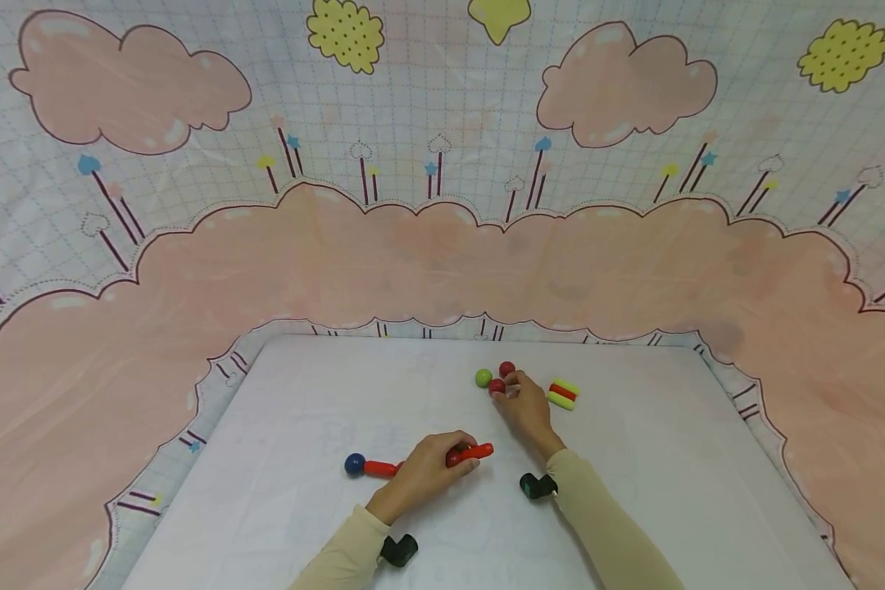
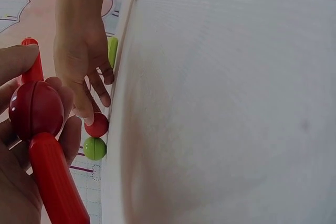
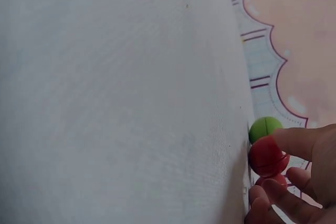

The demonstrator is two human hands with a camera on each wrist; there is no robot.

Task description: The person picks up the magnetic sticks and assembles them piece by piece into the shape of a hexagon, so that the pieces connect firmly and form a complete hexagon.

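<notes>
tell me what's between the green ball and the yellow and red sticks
In the head view, the nearer red ball and the right hand; another red ball sits slightly farther back.

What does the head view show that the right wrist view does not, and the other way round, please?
Only the head view shows the left hand holding red rods, the blue ball, the yellow-green and red sticks and the sleeves.

Only the right wrist view shows the seams on the green ball and the front red ball.

Both share the right hand, those two balls, a second red ball and the white table.
</notes>
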